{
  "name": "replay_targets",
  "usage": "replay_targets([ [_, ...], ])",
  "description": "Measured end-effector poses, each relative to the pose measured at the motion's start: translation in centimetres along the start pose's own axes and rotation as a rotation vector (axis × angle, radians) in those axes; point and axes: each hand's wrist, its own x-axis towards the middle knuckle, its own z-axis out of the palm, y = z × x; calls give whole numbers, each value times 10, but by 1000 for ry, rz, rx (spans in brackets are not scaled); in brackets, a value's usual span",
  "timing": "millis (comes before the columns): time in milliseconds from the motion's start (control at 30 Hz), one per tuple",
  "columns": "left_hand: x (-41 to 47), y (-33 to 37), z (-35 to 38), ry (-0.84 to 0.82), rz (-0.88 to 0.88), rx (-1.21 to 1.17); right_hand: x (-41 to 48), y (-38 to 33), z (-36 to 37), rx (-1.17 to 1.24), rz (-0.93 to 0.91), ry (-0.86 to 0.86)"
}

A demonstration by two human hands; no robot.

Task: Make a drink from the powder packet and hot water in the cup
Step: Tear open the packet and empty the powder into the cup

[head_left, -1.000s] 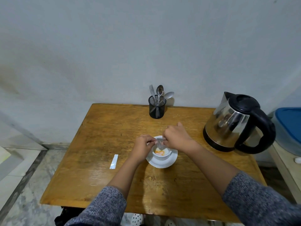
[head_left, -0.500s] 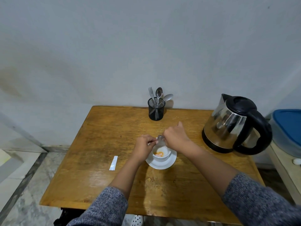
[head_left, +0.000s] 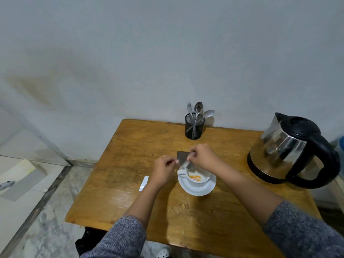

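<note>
A white cup [head_left: 202, 181] stands on a white saucer [head_left: 197, 190] near the middle of the wooden table [head_left: 130, 164]. Orange powder [head_left: 194, 177] lies in the cup's bottom. Just above the cup's far rim, both hands pinch a silvery powder packet [head_left: 183, 157]. My left hand [head_left: 163, 170] grips its left edge and my right hand [head_left: 202, 157] its right side. A steel electric kettle [head_left: 284, 148] with a black lid and handle sits at the table's right side.
A black mesh holder [head_left: 194, 128] with a fork and spoons stands at the table's back edge by the wall. A torn silver strip [head_left: 143, 183] lies left of my left hand. A blue-lidded container [head_left: 341, 146] shows at the far right edge.
Both hands have lifted the packet slightly up and away from the cup, so its silvery face now shows between them. The camera has turned to the left.
</note>
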Motion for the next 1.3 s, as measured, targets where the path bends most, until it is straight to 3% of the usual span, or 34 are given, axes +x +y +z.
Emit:
replay_targets([
  [300, -9, -57, -78, 71, -184, -52, 23, -64, 66, 209, -7, 35],
  [567, -37, -110, -101, 1, -300, 115, 27, -72, 145, 87, 51, -83],
  [933, -41, -124, -96, -88, -238, 291, 23, -62, 187, -55, -72, -92],
  [1133, -40, -121, -95, -188, -164, 436, 17, -65, 188, -431, -223, -186],
  [1300, -32, -114, -91, -295, -164, 603, 7, -60, 159, -321, -292, -108],
])
